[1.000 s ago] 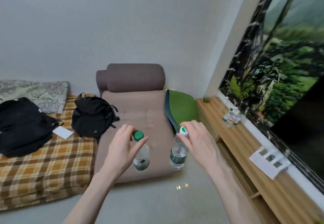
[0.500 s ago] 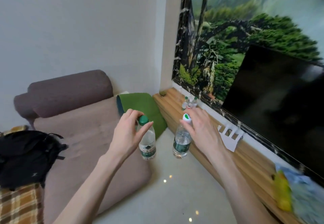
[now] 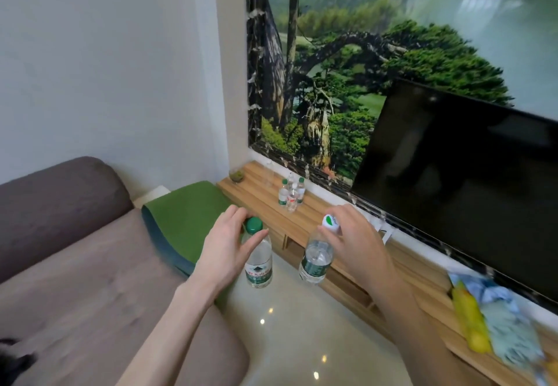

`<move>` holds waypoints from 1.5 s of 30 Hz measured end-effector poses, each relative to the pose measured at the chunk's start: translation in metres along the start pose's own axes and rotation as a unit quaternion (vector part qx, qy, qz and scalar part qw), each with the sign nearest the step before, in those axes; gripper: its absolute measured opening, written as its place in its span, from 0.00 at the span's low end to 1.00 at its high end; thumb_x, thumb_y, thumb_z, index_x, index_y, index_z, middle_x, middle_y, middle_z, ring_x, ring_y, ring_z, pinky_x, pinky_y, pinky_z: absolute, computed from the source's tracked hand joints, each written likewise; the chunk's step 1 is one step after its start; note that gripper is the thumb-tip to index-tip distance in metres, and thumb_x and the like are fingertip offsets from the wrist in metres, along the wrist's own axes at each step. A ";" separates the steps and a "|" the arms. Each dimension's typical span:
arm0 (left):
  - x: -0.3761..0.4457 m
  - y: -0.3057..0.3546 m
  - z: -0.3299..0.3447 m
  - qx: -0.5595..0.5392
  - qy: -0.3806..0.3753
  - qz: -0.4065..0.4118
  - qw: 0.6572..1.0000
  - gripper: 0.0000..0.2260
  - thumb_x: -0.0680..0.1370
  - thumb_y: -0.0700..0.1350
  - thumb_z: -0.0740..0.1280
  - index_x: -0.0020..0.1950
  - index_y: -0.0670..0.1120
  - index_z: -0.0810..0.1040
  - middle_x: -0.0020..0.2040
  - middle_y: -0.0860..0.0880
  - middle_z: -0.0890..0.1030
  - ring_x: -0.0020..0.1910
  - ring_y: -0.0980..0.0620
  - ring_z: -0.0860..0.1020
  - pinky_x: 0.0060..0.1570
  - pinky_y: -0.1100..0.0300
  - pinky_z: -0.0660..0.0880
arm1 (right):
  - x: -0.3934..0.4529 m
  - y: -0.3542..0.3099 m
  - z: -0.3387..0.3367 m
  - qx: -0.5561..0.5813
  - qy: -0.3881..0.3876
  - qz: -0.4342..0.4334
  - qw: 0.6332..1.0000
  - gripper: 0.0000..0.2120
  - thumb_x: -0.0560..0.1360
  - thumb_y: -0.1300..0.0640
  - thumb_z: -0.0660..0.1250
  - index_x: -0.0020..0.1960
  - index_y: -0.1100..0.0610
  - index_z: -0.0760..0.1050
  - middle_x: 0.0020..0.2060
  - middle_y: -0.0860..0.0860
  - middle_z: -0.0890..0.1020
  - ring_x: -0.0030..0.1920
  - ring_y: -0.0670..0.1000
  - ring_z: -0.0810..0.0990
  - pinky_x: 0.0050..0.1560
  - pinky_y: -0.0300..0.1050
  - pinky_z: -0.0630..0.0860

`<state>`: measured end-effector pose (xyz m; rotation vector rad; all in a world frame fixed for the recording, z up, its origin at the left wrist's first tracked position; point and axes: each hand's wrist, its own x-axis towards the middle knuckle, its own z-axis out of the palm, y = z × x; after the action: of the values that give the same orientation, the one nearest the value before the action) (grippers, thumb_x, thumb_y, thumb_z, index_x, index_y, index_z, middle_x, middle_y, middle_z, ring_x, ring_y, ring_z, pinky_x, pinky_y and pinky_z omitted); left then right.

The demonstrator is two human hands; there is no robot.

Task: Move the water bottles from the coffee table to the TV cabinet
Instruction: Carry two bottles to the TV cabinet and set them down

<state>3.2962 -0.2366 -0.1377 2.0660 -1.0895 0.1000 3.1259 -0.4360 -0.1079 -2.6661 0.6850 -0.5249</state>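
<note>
Both forearms reach in from bottom of frame, palms down. Left hand pinches neck of green-capped bottle, frame centre, hanging upright above floor. Right hand grips white-capped bottle by its cap, tilted slightly, just beside TV cabinet edge. Small cluster of bottles stands on cabinet top, above centre.

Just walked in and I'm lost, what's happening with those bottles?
A person is carrying two water bottles by their necks: the left hand holds the green-capped bottle, the right hand the white-capped bottle. Both hang in the air near the wooden TV cabinet, where a cluster of bottles already stands.
</note>
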 end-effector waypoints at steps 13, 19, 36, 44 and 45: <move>0.126 -0.067 0.039 -0.041 -0.040 0.049 0.997 0.11 0.79 0.52 0.72 0.58 0.50 0.79 0.48 0.56 0.75 0.45 0.53 0.73 0.46 0.58 0.73 | 0.111 0.007 0.035 -0.017 0.005 0.049 0.999 0.13 0.82 0.46 0.65 0.64 0.48 0.73 0.56 0.44 0.77 0.50 0.43 0.75 0.48 0.38 0.70; 0.183 -0.082 0.066 -0.055 -0.055 0.056 0.995 0.10 0.79 0.53 0.72 0.59 0.52 0.79 0.49 0.55 0.78 0.45 0.52 0.76 0.48 0.51 0.78 | 0.168 0.040 0.050 -0.010 0.003 0.041 0.999 0.11 0.81 0.47 0.65 0.62 0.48 0.73 0.51 0.41 0.72 0.48 0.43 0.74 0.46 0.38 0.67; 0.369 -0.108 0.189 0.029 -0.138 -0.014 0.990 0.12 0.76 0.46 0.76 0.59 0.49 0.80 0.52 0.52 0.80 0.48 0.50 0.80 0.50 0.51 0.79 | 0.361 0.180 0.105 0.053 -0.080 0.004 0.995 0.09 0.77 0.47 0.71 0.54 0.47 0.73 0.49 0.42 0.74 0.44 0.45 0.75 0.41 0.44 0.68; 0.424 -0.138 0.226 0.041 -0.161 -0.053 0.985 0.13 0.76 0.43 0.76 0.59 0.47 0.81 0.53 0.50 0.81 0.49 0.49 0.80 0.52 0.52 0.79 | 0.426 0.216 0.135 0.072 -0.099 0.020 0.992 0.09 0.77 0.50 0.72 0.54 0.49 0.74 0.48 0.42 0.74 0.44 0.45 0.75 0.40 0.42 0.68; 0.431 -0.143 0.229 0.042 -0.165 -0.055 0.984 0.13 0.76 0.43 0.76 0.60 0.47 0.81 0.53 0.49 0.81 0.49 0.49 0.80 0.52 0.52 0.79 | 0.433 0.218 0.139 0.074 -0.101 0.022 0.992 0.09 0.77 0.50 0.72 0.54 0.49 0.75 0.48 0.42 0.74 0.44 0.45 0.75 0.39 0.40 0.67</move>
<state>3.6091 -0.6304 -0.2101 2.2670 -1.1794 -0.2652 3.4537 -0.8072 -0.2030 -2.5152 0.6185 -0.2781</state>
